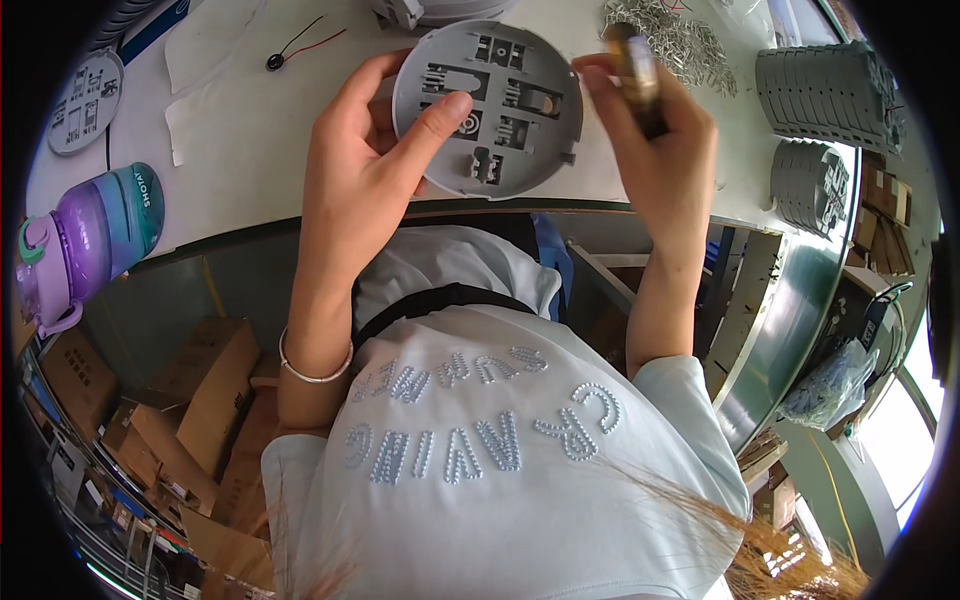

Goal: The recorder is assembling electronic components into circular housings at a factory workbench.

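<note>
My left hand (362,165) grips a round grey plastic housing (545,160) by its left side, thumb lying across the inner face. Raised clips, slots and small recesses cover that face, which is turned up toward me. To the right of the housing, my right hand (665,165) is closed around a short cylindrical tool (636,70), dark at the top with a brass-coloured body. Motion blurs the tool, so its exact kind and its tip cannot be made out. The right fingertips are close to the housing's right rim.
Small metal pieces (680,50) lie heaped beyond my right hand. Stacks of grey housings (825,95) stand at the right. At the left are another housing (88,103), a purple and teal bottle (100,230) and a small black buzzer (275,62) with wires. Cardboard boxes (215,380) sit below.
</note>
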`<state>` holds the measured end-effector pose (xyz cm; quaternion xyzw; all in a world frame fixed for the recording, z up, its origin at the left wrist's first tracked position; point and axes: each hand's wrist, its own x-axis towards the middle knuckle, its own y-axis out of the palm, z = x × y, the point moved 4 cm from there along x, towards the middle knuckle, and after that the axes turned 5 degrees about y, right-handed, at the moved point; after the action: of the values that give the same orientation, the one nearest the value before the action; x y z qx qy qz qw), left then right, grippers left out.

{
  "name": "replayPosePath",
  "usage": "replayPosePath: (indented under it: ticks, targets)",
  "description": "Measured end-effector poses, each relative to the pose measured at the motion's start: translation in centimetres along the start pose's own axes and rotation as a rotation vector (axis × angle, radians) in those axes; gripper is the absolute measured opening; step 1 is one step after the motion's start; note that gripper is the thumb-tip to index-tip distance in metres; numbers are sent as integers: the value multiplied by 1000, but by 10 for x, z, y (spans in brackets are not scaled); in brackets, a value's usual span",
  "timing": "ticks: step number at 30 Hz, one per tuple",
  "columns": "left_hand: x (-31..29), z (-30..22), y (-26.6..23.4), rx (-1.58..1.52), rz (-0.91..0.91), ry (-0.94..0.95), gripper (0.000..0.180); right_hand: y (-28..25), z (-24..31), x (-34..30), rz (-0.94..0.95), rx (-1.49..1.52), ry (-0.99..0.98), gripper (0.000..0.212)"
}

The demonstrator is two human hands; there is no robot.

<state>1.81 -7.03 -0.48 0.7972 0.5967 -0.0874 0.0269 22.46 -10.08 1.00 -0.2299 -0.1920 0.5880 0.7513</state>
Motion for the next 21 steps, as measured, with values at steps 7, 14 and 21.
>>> replayPosePath:
  ticks: [7,14,21]
  targets:
    - [-4,3,-3,-65,-55,17,44,-56,10,-37,-399,480,-419,32]
    - [-5,7,-8,-100,-76,10,43,-29,23,-67,-99,563,-235,45]
    - [-1,7,-5,-155,-61,2,43,-19,26,-63,-118,358,-357,31]
